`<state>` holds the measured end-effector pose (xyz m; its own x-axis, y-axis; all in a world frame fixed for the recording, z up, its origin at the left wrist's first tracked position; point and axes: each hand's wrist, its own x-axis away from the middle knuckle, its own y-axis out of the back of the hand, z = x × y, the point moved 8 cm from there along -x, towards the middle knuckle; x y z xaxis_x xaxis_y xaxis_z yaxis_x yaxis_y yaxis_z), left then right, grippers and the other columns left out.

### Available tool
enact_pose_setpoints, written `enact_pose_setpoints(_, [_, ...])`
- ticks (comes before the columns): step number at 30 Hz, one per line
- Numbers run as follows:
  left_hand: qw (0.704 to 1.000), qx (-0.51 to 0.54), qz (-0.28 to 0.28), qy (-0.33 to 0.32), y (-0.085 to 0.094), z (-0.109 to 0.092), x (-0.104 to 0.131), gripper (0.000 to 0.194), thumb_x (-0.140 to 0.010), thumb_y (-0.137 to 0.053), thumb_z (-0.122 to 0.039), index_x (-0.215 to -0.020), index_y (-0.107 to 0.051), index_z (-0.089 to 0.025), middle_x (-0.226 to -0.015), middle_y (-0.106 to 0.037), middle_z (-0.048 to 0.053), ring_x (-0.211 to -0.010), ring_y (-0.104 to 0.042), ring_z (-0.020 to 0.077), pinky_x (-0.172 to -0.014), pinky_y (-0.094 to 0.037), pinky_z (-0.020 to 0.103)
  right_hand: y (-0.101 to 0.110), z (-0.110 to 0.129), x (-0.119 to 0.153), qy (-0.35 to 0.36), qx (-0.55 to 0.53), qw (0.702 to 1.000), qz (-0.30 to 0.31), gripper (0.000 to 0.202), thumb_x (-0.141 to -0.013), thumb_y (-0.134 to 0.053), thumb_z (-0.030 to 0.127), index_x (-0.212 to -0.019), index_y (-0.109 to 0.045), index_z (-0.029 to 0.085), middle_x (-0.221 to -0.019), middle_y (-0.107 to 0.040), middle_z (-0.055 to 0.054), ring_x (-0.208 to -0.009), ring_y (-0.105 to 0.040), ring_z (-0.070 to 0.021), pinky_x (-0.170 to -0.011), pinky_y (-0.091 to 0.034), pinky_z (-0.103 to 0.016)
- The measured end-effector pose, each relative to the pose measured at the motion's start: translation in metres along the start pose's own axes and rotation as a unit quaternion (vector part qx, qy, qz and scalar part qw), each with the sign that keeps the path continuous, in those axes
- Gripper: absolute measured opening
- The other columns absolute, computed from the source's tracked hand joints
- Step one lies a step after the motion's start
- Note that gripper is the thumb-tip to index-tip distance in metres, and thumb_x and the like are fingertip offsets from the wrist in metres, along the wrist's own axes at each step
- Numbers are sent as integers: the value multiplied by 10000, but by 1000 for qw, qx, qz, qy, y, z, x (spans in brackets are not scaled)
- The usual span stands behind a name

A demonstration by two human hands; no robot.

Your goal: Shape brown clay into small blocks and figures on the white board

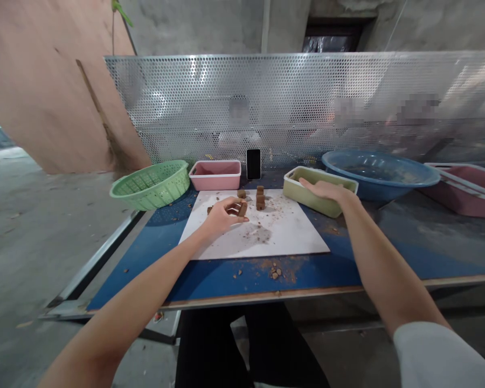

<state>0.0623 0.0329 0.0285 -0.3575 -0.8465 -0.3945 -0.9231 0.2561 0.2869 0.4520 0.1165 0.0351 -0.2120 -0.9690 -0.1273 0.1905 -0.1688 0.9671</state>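
Observation:
My left hand (225,214) is over the white board (295,231), its thumb and fingers closed on a small brown clay block (243,209). Two similar brown blocks (260,202) stand close together just right of it, and another brown block (241,193) sits behind. Part of one more brown piece (209,210) peeks out left of my left hand. On the right, my right hand (325,189) reaches over the rim of a light green rectangular tub (315,202). Its visible finger is stretched out; the other fingertips and the tub's contents are hidden.
A green basket (153,186), a pink tub (217,183) and an upright phone (254,164) stand along the back. Farther right are a blue basin (372,180) and pink tubs (464,188). Crumbs (275,271) lie near the front edge. Perforated metal sheet (283,102) stands behind.

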Motion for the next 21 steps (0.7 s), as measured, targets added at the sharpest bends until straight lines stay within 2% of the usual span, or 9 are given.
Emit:
enact_pose_setpoints(2, [1000,-4,-8,-14,2,-1,-1,579,-606,-966,-291,-1116,-738,-138,-1094,-753,111,-866,-723,189,-848,-632,385,-12,-3,5,-35,-47,993,102,1191,-820,-187,998,-1349,-703,64,-1385,-609,-365,-1244,-577,-521,-1015,-405,-691])
enact_pose_setpoints(4, [999,-10,-18,-25,5,-2,-2,568,-609,-966,-303,-1107,-746,-140,-1080,-750,100,-868,-718,186,-855,-633,385,-14,-1,10,-50,-77,986,143,1207,-827,-187,995,-1428,-640,51,-1442,-559,-374,-1276,-558,-515,-997,-427,-657])
enact_pose_setpoints(6, [999,-13,-26,-32,7,-2,-3,563,-609,-965,-324,-1098,-750,-144,-1082,-750,94,-867,-718,187,-847,-637,384,-9,2,13,-54,-56,988,133,1163,-853,-192,972,-1370,-683,53,-1399,-592,-362,-1283,-552,-511,-1057,-369,-685])
enact_pose_setpoints(9, [999,-16,-32,-30,9,-1,-4,568,-596,-967,-340,-1085,-756,-144,-1071,-757,90,-870,-723,196,-837,-639,381,3,16,14,-19,18,997,76,1035,-912,-205,909,-1122,-795,85,-1259,-670,-314,-1276,-542,-514,-1154,-158,-768])
enact_pose_setpoints(10, [999,-18,-35,-28,10,-1,-4,562,-598,-965,-339,-1082,-757,-144,-1063,-759,88,-874,-724,198,-842,-637,382,10,24,16,7,33,999,40,993,-936,-213,878,-1074,-803,92,-1240,-671,-303,-1277,-535,-512,-1153,-124,-782])
enact_pose_setpoints(12, [999,-28,-39,-25,11,-2,-3,541,-607,-959,-334,-1074,-760,-147,-1054,-761,85,-879,-726,201,-854,-632,386,24,49,25,77,31,995,-51,892,-990,-247,797,-1121,-793,104,-1252,-640,-284,-1290,-516,-494,-1133,-174,-774])
enact_pose_setpoints(15, [998,-39,-37,-12,11,-2,-2,530,-618,-951,-317,-1084,-759,-151,-1049,-769,88,-884,-732,212,-853,-630,395,39,100,58,225,-61,960,-155,674,-1066,-282,626,-1402,-678,195,-1242,-603,-198,-1283,-519,-400,-1113,-308,-636])
enact_pose_setpoints(18, [999,-21,-36,5,11,0,-3,535,-609,-951,-296,-1087,-761,-147,-1013,-777,79,-885,-731,217,-860,-629,398,32,155,104,373,-122,907,-155,556,-1099,-297,518,-1479,-616,268,-1174,-599,-144,-1186,-547,-335,-1077,-336,-567])
enact_pose_setpoints(21, [999,8,-36,3,11,2,-5,546,-589,-961,-305,-1076,-770,-148,-1032,-776,74,-876,-729,205,-872,-625,394,13,196,145,490,-117,857,-110,499,-1117,-308,442,-1504,-584,292,-1151,-609,-133,-1146,-541,-309,-1042,-344,-525])
